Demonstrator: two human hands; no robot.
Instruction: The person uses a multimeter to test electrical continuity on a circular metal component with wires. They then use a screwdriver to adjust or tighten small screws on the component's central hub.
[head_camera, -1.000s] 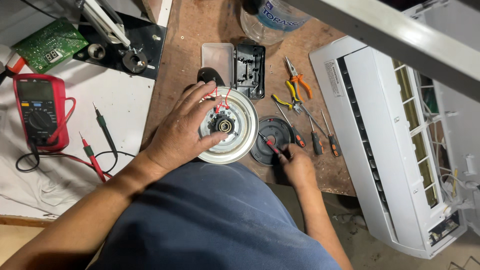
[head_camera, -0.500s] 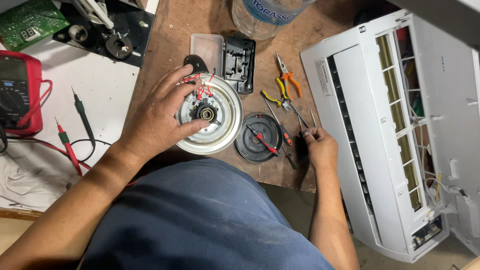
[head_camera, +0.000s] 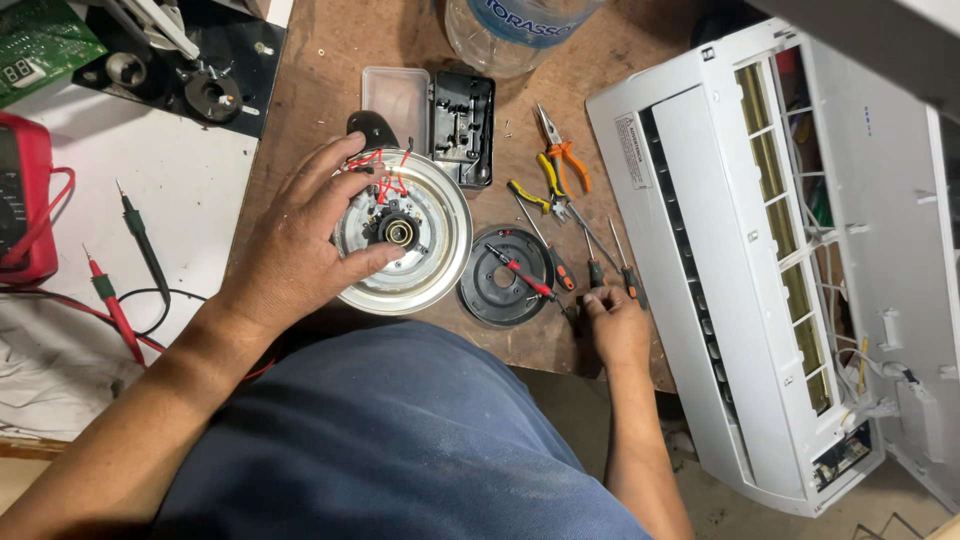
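- Left hand (head_camera: 300, 245) lies spread over the round metal base (head_camera: 405, 235) on the worktop (head_camera: 320, 80), fingers apart; press flat to steady it.
- Right hand (head_camera: 617, 322) touches the screwdrivers (head_camera: 598, 270), grip loose, nothing clamped; take one by its handle.

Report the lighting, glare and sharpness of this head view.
Head view: even overhead light, soft shadows; mild glare on the round metal motor housing under the left hand; right hand by the screwdrivers stays sharp; white air conditioner unit bright, not washed out.
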